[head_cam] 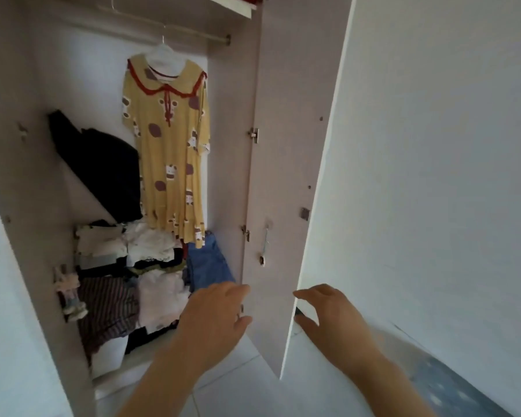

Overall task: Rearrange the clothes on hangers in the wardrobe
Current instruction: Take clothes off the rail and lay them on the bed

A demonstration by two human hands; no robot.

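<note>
A yellow dress (170,145) with a red-trimmed collar hangs on a white hanger (164,55) from the wardrobe rail (193,33). A dark garment (103,164) slumps against the left inner wall beside it. Below lies a heap of folded clothes (145,266), with blue jeans (209,263) at its right. My left hand (214,314) reaches out low in front of the heap, fingers relaxed, holding nothing. My right hand (325,314) is at the edge of the open wardrobe door (286,176), thumb and fingers curved around that edge.
The door stands swung out to the right, between my two hands. A white wall (433,176) runs along the right. A white shelf (232,3) sits above the rail. The floor (238,371) is pale tile, with a blue patterned surface (451,383) at the lower right.
</note>
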